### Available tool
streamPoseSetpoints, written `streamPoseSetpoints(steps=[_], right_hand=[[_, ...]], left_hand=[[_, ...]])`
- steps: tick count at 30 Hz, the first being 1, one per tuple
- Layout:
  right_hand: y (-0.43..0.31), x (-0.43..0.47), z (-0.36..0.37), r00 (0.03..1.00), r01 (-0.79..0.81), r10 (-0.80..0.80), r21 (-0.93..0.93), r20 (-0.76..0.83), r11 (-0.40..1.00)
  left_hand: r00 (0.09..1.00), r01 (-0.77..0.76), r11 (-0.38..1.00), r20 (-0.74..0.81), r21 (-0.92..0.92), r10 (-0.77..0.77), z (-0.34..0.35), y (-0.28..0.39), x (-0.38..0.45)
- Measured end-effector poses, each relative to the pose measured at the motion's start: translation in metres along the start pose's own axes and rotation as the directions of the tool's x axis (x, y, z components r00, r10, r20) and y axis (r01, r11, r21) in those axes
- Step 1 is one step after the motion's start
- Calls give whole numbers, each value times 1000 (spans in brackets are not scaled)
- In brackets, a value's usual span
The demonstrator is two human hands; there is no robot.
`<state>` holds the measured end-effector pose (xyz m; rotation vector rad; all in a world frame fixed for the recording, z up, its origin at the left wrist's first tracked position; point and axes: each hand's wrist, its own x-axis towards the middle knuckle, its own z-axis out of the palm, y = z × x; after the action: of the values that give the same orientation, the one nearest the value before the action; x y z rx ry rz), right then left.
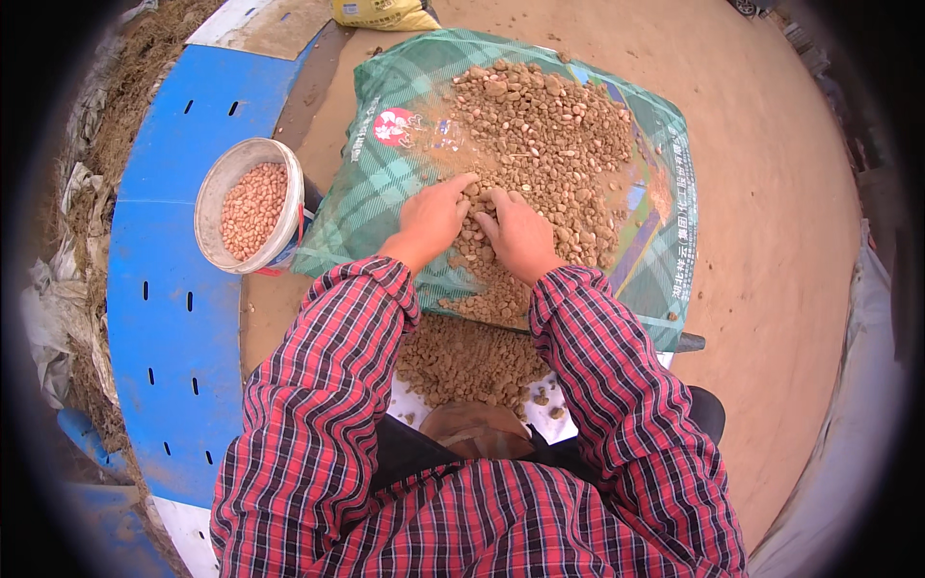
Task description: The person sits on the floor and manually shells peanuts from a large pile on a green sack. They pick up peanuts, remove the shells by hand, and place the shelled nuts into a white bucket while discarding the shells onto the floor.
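Note:
A pile of brown soil clods [556,166] mixed with pinkish shelled peanuts lies spread on a green plaid woven plastic sack [383,188]. At the pile's near left edge, my left hand [433,217] touches the clods with its index finger stretched forward. Close beside it, my right hand [522,235] reaches into the same edge with bent fingers. Whether either hand pinches anything is hidden. Left of the sack stands a white plastic bucket [206,209], tilted in view and partly filled with peanuts [254,209].
Loose soil [470,357] is heaped below the sack's near edge, on a white sheet [553,412]. Blue slotted panels [173,238] run along the left. A yellow sack [383,13] lies at the far side. Bare brown ground [773,253] extends to the right.

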<state>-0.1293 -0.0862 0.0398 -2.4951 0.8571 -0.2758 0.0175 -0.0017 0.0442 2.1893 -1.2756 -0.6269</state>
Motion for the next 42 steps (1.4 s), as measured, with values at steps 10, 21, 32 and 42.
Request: streamPoseSetpoints(steps=[10,21,32,42], right_hand=[[-10,31,2,984,106,-112,-52,-139,993],[-23,29,-18,945,-311,275,740,175,597],[-41,-81,-73,944,-304,225,904,243,300],[-63,-137,-32,950,-135,313,924,17,358]], left_hand=[[982,168,970,-54,-175,-180,-8,-51,17],[973,223,549,216,-806,-78,-24,-10,6],[837,458,406,537,-791,103,-40,61,-86],[867,409,458,493,-789,75,-15,65,-142]])
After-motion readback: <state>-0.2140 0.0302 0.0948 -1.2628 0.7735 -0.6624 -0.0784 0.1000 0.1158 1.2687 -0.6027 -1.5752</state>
